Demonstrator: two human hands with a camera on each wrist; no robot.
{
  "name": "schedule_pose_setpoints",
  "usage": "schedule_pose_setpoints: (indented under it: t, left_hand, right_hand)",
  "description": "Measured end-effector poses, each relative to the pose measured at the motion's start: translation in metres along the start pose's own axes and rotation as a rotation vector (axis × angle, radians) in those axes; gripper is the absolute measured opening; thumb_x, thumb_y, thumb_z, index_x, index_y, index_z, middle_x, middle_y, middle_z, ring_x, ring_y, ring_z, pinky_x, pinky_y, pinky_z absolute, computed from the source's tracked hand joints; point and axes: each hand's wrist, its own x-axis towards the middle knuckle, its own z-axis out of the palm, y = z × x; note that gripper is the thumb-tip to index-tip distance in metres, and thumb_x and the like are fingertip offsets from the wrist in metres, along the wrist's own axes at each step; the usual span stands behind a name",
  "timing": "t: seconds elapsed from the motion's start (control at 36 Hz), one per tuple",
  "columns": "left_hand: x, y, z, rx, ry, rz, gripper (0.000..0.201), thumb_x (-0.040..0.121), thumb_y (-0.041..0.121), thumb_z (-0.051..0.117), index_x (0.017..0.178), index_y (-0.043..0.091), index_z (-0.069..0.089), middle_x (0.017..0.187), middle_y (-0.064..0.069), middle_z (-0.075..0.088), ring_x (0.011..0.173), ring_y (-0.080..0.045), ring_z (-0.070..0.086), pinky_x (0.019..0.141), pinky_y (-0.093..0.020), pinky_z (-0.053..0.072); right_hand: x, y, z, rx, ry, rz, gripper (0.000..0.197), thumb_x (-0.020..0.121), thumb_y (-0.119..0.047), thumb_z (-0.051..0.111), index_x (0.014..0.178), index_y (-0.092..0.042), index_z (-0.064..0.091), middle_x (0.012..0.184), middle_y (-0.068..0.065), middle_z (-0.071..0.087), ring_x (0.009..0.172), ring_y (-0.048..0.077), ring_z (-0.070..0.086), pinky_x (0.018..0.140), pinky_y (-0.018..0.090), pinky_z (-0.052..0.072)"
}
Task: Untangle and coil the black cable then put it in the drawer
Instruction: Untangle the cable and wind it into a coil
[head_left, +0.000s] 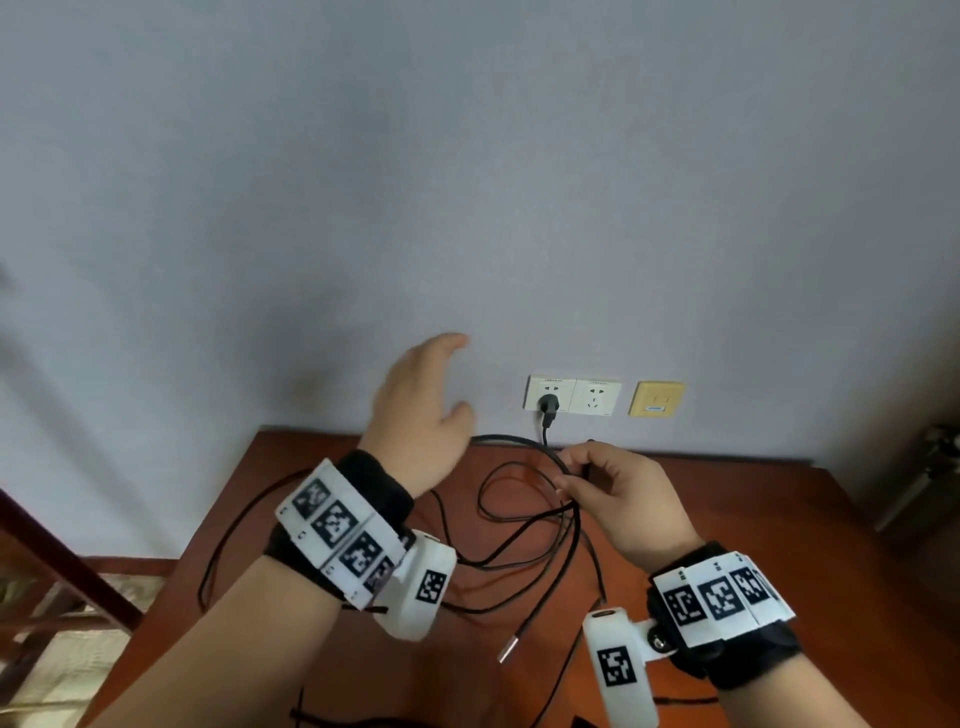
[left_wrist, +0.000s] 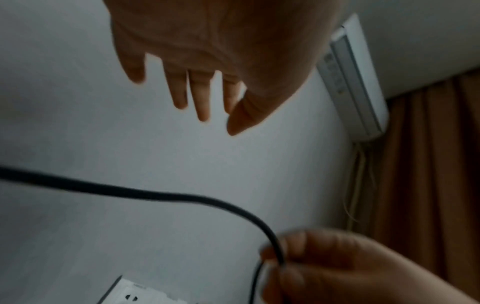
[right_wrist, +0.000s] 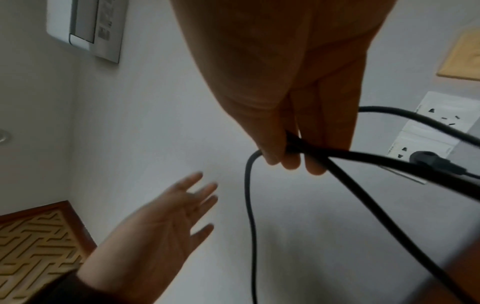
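- The right hand (head_left: 618, 499) makes a pinching grip: thumb and fingertips (right_wrist: 291, 162) close on several strands of the black cable (head_left: 524, 519), held just above the surface (head_left: 779, 519).
- The left hand (head_left: 421, 415) is raised beside it with fingers (left_wrist: 202, 96) straight and spread, holding nothing and touching no strand.
- One black cable lies in loose, crossing loops on the wooden surface between the two wrists; its silver connector (head_left: 509, 648) rests near the right wrist.
- Two white sockets (head_left: 571, 396) and one yellow plate (head_left: 656, 399) sit on the wall; one black plug (head_left: 548, 404) occupies the left socket.
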Motion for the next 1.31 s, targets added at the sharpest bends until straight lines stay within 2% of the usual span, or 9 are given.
schedule_pose_setpoints:
  t: [0.14,0.28,0.44,0.58,0.75,0.83,1.03,1.19,1.31]
  left_hand:
    - [-0.018,0.023,0.029,0.213,-0.443,0.142,0.063,0.087,0.027,0.055,0.144,0.029,0.029,0.144,0.005,0.044,0.134,-0.014,0.038,0.117,-0.049,0.018]
    - [-0.024,0.017,0.043,0.074,-0.475,0.087,0.037,0.085,0.037,0.06,0.118,0.023,0.048,0.113,0.005,0.057,0.099,-0.012,0.056,0.085,-0.03,0.047]
    - [-0.016,0.009,0.029,0.033,-0.305,0.048,0.036,0.08,0.057,0.063,0.094,0.027,0.049,0.097,0.01,0.057,0.088,-0.009,0.054,0.071,-0.025,0.041]
    - [0.0,-0.003,0.011,-0.042,-0.184,-0.06,0.041,0.098,0.044,0.041,0.073,0.011,0.044,0.062,-0.002,0.042,0.066,-0.027,0.052,0.066,-0.039,0.046]
    - [0.01,-0.023,-0.006,-0.218,0.015,-0.232,0.045,0.099,0.043,0.036,0.079,0.004,0.045,0.071,-0.008,0.043,0.069,-0.034,0.051,0.074,-0.056,0.054]
    - [0.011,-0.024,-0.012,-0.276,0.157,-0.255,0.041,0.101,0.034,0.038,0.08,0.003,0.051,0.068,-0.003,0.045,0.063,-0.02,0.047,0.072,-0.055,0.054]
    - [0.009,-0.025,-0.017,-0.293,0.292,-0.192,0.039,0.1,0.032,0.042,0.065,0.017,0.05,0.051,0.011,0.039,0.052,-0.013,0.04,0.061,-0.041,0.045]
    - [0.012,-0.028,-0.018,-0.287,0.362,-0.209,0.038,0.1,0.03,0.041,0.066,0.022,0.053,0.055,0.006,0.044,0.057,-0.016,0.046,0.07,-0.048,0.051]
    - [0.012,-0.035,-0.018,-0.316,0.372,-0.247,0.037,0.101,0.028,0.041,0.067,0.023,0.055,0.06,0.004,0.052,0.072,-0.034,0.056,0.077,-0.044,0.05]
  right_hand:
    - [0.002,-0.006,0.009,0.035,-0.021,-0.099,0.015,0.081,-0.008,0.071,0.089,-0.022,0.069,0.08,-0.01,0.066,0.079,0.006,0.063,0.08,0.029,0.05]
    - [-0.001,-0.009,0.004,0.081,-0.014,-0.098,0.027,0.08,-0.006,0.073,0.095,-0.028,0.07,0.085,-0.012,0.07,0.086,0.006,0.066,0.086,0.029,0.052]
    - [-0.003,-0.002,-0.005,0.08,0.022,-0.061,0.014,0.083,-0.012,0.071,0.089,-0.024,0.071,0.081,-0.013,0.069,0.078,0.003,0.064,0.077,0.02,0.049]
    - [-0.002,0.001,-0.007,0.045,-0.01,0.003,0.01,0.084,-0.018,0.07,0.093,-0.022,0.067,0.082,-0.006,0.07,0.08,0.01,0.065,0.076,0.022,0.05]
    - [-0.001,0.009,-0.008,0.036,-0.036,0.095,0.035,0.084,-0.016,0.069,0.116,-0.029,0.06,0.099,-0.011,0.068,0.087,-0.007,0.063,0.079,0.009,0.048]
    - [0.0,0.011,-0.01,0.001,-0.044,0.117,0.033,0.086,-0.016,0.065,0.115,-0.032,0.058,0.099,-0.013,0.068,0.09,-0.012,0.061,0.077,0.002,0.043]
    - [0.001,0.01,-0.013,-0.091,0.027,0.051,0.008,0.089,-0.02,0.062,0.085,-0.026,0.065,0.073,-0.009,0.07,0.072,0.003,0.065,0.071,0.024,0.05]
    - [0.001,0.008,-0.013,-0.075,0.053,0.027,0.01,0.09,-0.019,0.062,0.084,-0.027,0.064,0.074,-0.01,0.069,0.072,0.0,0.063,0.069,0.018,0.048]
    - [-0.001,0.007,-0.015,-0.031,0.105,0.028,0.006,0.092,-0.021,0.06,0.09,-0.024,0.064,0.081,-0.008,0.07,0.078,0.005,0.065,0.073,0.021,0.049]
